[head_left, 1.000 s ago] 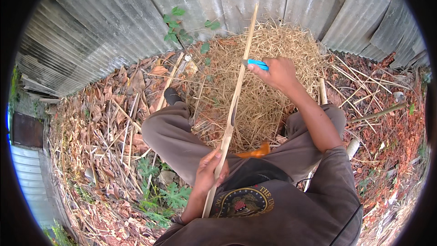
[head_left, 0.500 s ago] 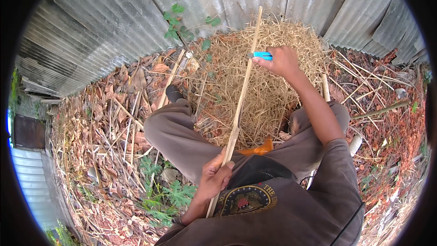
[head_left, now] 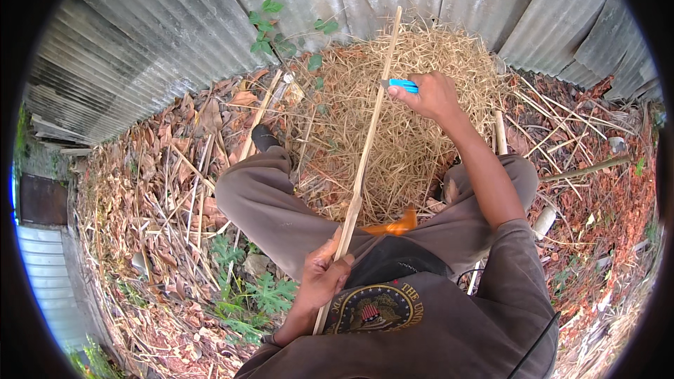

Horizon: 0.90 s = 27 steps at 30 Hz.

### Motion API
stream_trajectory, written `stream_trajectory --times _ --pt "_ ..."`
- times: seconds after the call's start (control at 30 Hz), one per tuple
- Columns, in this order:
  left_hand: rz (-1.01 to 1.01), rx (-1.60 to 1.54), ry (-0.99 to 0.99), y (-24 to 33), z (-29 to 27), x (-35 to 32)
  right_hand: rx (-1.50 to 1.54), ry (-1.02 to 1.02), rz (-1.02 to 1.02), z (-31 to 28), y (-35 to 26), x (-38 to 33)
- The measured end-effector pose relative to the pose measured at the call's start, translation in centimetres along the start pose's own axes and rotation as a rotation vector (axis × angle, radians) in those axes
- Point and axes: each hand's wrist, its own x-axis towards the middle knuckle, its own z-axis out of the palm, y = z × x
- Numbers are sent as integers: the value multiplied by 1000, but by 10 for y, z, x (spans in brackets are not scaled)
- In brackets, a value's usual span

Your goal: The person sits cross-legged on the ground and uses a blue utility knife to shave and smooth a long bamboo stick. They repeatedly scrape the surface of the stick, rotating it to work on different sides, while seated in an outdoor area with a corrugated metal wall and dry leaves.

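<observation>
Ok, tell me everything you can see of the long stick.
The stick is long, narrow and pale tan, seemingly split wood or bamboo, with a knot-like bulge below its middle. It slants away and slightly right, over the straw pile. The left hand grips it near its lower end; the blue cutter in the right hand seems against its upper part. Whether its near end touches the shirt is unclear.
</observation>
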Motion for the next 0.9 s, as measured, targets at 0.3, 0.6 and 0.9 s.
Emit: stream_trajectory --times 0.3,0.6,0.9 --pt "6 49 39 -3 5 3 7 -15 -106 5 -3 -14" --pt "28 138 3 -7 10 -3 -34 165 -106 18 36 14" --pt "-75 260 -99 -10 9 -28 66 176 512 -17 113 52"
